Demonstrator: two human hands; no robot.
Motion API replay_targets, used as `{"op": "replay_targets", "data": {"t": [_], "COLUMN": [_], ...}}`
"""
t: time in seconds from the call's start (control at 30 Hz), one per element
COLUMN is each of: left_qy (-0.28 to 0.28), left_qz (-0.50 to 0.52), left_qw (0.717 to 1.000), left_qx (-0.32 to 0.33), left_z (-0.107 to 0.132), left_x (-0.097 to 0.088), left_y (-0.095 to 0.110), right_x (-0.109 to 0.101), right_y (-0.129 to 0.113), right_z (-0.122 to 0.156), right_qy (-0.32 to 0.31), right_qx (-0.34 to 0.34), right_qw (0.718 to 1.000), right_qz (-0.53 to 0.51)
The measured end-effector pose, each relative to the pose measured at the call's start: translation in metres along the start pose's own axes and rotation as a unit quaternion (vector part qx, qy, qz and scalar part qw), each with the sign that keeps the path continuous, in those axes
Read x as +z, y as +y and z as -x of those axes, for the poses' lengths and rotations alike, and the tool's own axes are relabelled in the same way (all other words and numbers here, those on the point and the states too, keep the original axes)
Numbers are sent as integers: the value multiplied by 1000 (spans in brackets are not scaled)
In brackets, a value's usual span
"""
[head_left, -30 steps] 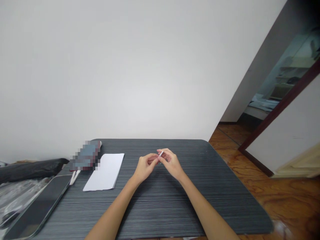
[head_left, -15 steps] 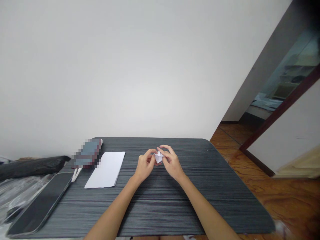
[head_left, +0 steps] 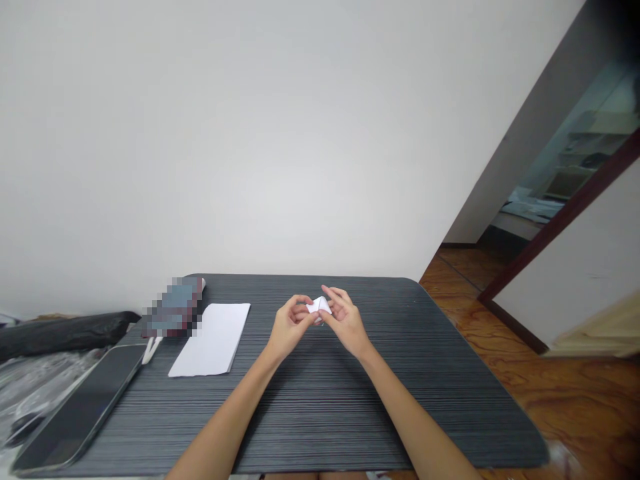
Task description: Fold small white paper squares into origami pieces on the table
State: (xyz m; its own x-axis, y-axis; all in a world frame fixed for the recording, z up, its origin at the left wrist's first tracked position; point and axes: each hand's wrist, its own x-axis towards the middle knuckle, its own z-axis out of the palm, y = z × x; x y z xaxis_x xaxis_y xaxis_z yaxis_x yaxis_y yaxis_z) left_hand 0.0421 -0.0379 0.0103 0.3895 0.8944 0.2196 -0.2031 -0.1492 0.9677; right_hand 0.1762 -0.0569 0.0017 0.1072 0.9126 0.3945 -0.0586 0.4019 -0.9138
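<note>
A small piece of folded white paper (head_left: 320,305) is held between my two hands, above the middle of the dark table (head_left: 400,413). My left hand (head_left: 290,327) pinches its left side and lower edge with thumb and fingers. From the right, my right hand (head_left: 346,323) grips it with the thumb low in front, while the index finger is raised over its top. A fold line shows across the paper's face. The fingers behind the paper are partly hidden.
On the table's left lies a stack of white paper sheets (head_left: 213,340). Beside it are a blurred-out object (head_left: 175,307) with a white strap and a dark phone-like slab (head_left: 83,410). Black and clear plastic wrapping (head_left: 65,337) lies past the left edge. A white wall stands behind.
The folded paper has turned in my fingers, so a peaked top with a slanting fold now faces me. Both thumbs have come closer together at its lower edge.
</note>
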Motion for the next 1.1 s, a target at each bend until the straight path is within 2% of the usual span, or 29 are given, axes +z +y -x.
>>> {"op": "replay_targets", "data": {"t": [0.17, 0.33, 0.5, 0.73, 0.83, 1.0, 1.1], "left_qy": [-17, -30, -47, -68, -74, -124, -106], "left_qz": [7, 2, -23, -104, -106, -116, -118], "left_qw": [1000, 1000, 998, 992, 991, 981, 984], "left_qx": [-10, -4, -27, -12, -32, -92, -86], "left_z": [0, 0, -1, 1, 1, 3, 5], "left_x": [2, 1, -2, -2, -2, 3, 6], "left_y": [2, -2, -5, -4, -5, -6, -6], "right_x": [-1, -2, -2, -2, -3, -4, -3], "right_y": [0, -1, 3, 5, 5, 4, 1], "right_z": [-2, -1, 1, 1, 1, 1, 1], "right_qy": [36, 24, 41, 34, 47, 75, 68], "right_qx": [52, 107, 94, 76, 79, 66, 68], "right_qw": [998, 994, 995, 996, 995, 993, 993], "right_qz": [-29, -30, -8, 37, 44, 61, 61]}}
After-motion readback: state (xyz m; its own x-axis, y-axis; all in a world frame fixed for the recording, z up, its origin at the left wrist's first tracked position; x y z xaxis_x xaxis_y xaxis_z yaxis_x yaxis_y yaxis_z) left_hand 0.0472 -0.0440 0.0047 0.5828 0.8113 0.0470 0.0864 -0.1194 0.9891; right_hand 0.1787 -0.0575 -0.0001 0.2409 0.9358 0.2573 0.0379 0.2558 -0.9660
